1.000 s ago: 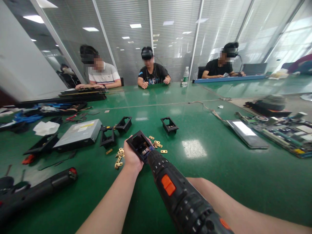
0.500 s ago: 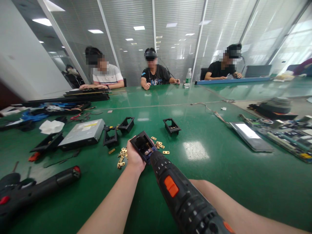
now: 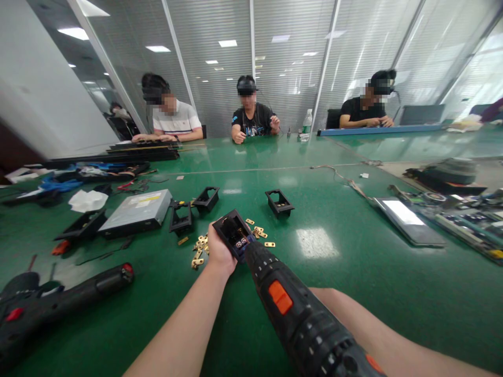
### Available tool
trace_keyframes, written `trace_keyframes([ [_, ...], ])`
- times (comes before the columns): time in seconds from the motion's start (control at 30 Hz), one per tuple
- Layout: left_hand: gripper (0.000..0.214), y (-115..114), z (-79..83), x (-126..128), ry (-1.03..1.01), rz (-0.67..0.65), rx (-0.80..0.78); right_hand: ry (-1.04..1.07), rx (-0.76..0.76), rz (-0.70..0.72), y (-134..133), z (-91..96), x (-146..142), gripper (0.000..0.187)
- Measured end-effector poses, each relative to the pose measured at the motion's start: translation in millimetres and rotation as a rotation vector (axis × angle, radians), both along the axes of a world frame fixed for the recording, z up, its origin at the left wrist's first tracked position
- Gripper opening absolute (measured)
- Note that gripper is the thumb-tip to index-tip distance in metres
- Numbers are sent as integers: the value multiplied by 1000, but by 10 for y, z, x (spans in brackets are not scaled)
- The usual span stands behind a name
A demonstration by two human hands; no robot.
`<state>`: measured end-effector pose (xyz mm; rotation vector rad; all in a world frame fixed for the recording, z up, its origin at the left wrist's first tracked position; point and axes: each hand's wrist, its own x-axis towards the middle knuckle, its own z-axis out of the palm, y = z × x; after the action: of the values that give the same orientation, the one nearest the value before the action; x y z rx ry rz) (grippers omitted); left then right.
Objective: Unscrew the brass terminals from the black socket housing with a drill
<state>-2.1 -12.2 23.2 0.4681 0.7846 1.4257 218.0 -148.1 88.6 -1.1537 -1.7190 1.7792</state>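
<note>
My left hand [image 3: 220, 252] is closed around a black rectangular plastic frame [image 3: 226, 222], tilted with its hollow side toward me. Inside its lower end two screw heads show on a blue part. A black cordless drill [image 3: 298, 314] with an orange switch points into that end; its tip is hidden inside the frame. My right hand [image 3: 328, 298] holds the drill from beneath, its fingers hidden behind the body. Small brass plates [image 3: 199, 245] lie in a pile left of my left hand, and more brass plates [image 3: 259, 232] lie just beyond the frame.
Similar black frames [image 3: 280, 211] stand farther off. An optical drive [image 3: 135, 212] and another power tool [image 3: 94, 287] lie to the left. On the right are a phone-like device [image 3: 408, 236] and circuit boards [image 3: 467, 230]. Several people [image 3: 255, 118] sit across the green table [image 3: 365, 314].
The view has shifted slightly, so everything sits a little farther right. My hands, the frame and the drill keep the same arrangement. The person opposite has raised a hand from the table.
</note>
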Motion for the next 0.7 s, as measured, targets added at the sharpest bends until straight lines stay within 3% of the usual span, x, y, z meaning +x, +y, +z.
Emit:
trace_keyframes([
  [0.7, 61, -5, 3, 13, -13, -8, 1, -3, 58, 60, -1, -42, 61, 39],
])
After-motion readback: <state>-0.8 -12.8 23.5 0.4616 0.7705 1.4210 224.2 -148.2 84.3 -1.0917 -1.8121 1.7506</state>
